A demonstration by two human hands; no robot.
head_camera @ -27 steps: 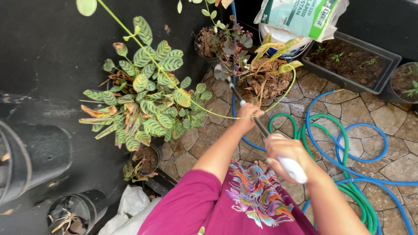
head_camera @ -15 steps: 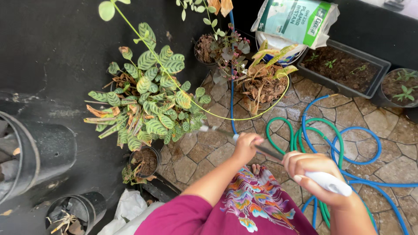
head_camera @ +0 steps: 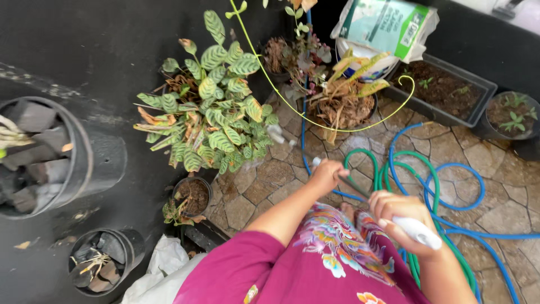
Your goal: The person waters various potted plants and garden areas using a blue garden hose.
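Both hands (head_camera: 326, 175) (head_camera: 400, 211) grip a half-hidden sprayer (head_camera: 419, 232).

left hand (head_camera: 327, 174) grips the hose nozzle (head_camera: 318, 163) spraying the striped-leaf plant (head_camera: 211, 107); right hand (head_camera: 402, 214) holds a white handle (head_camera: 419, 232).

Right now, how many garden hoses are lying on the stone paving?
2. A blue hose loops across the paving at right, and a green hose is coiled beside it, tangled with the blue one. Parts of both run behind the person's arm, so more could be hidden.
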